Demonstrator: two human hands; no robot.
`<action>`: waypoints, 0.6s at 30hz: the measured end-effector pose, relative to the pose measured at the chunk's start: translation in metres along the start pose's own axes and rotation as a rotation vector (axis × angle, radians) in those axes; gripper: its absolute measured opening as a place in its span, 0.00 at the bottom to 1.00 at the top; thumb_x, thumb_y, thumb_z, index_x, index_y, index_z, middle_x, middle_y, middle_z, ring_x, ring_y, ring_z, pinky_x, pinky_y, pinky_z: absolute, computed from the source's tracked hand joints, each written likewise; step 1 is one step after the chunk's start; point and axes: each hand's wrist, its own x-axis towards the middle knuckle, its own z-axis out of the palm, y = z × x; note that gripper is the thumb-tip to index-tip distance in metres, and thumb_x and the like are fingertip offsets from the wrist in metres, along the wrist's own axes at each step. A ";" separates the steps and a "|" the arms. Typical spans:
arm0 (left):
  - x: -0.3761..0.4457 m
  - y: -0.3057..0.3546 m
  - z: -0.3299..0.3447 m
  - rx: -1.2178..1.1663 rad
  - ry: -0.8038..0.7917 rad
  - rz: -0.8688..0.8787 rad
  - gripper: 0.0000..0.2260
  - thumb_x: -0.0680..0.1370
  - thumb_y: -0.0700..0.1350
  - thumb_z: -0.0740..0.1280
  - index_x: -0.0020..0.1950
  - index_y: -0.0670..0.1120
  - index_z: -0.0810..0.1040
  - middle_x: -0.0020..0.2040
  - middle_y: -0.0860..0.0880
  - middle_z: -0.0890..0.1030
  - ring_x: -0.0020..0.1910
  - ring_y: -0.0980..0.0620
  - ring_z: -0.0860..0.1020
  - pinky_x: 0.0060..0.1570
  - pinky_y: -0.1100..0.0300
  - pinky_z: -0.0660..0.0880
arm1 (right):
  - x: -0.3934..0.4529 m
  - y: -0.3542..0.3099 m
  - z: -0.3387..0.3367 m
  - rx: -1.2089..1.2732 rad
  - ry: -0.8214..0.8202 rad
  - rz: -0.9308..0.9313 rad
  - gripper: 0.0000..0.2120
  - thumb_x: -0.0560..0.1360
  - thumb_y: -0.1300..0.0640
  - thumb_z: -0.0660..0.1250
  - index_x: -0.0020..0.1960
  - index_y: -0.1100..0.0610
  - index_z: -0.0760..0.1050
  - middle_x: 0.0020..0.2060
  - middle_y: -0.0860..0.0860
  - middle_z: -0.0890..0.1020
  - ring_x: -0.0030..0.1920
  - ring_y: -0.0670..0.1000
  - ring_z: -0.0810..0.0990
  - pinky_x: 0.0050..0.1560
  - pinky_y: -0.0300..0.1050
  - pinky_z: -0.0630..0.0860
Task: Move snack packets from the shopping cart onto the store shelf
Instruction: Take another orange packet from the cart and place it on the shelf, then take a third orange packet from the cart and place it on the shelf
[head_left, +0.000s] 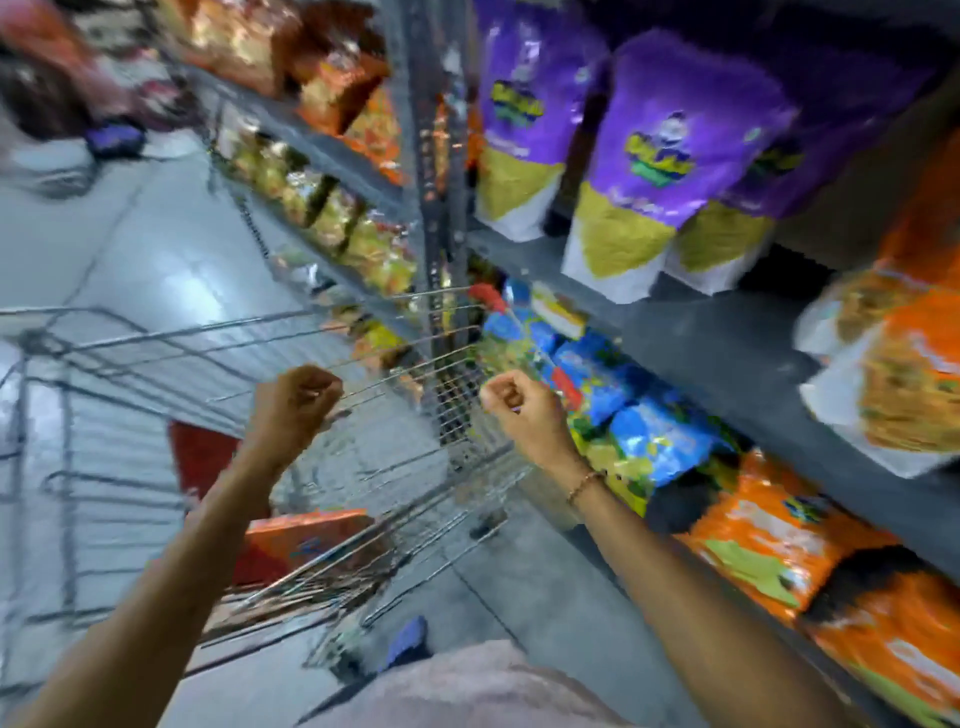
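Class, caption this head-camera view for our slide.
Both hands, left and right, closed over a wire shopping cart beside shelves of purple packets.

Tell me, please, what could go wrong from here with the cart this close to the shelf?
1. The cart sits right by the blue packets on the lower shelf; a push could snag its wire corner on them.
2. Both the left hand and the right hand are closed, apparently on the cart's handle, so neither is free for the orange packet inside.
3. The purple bags overhang their shelf edge and might tip if bumped.
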 end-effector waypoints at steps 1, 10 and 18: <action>0.005 -0.024 -0.017 0.069 -0.056 -0.065 0.07 0.74 0.39 0.69 0.49 0.38 0.79 0.38 0.43 0.79 0.36 0.54 0.79 0.29 0.77 0.70 | 0.007 -0.001 0.022 -0.022 -0.112 0.027 0.01 0.73 0.58 0.67 0.44 0.55 0.76 0.34 0.48 0.79 0.33 0.39 0.75 0.40 0.37 0.73; 0.001 -0.125 -0.063 0.834 -0.990 -0.316 0.11 0.76 0.46 0.66 0.54 0.39 0.76 0.37 0.47 0.74 0.36 0.57 0.73 0.35 0.63 0.70 | 0.014 -0.016 0.166 -0.661 -1.132 -0.015 0.30 0.69 0.43 0.70 0.63 0.61 0.71 0.62 0.58 0.76 0.61 0.57 0.75 0.59 0.49 0.73; 0.006 -0.161 -0.027 1.033 -1.041 0.024 0.11 0.77 0.45 0.62 0.56 0.43 0.77 0.55 0.43 0.81 0.53 0.45 0.80 0.52 0.53 0.77 | 0.004 0.012 0.194 -0.915 -1.014 -0.066 0.08 0.74 0.56 0.65 0.52 0.57 0.77 0.48 0.57 0.82 0.48 0.56 0.79 0.44 0.47 0.76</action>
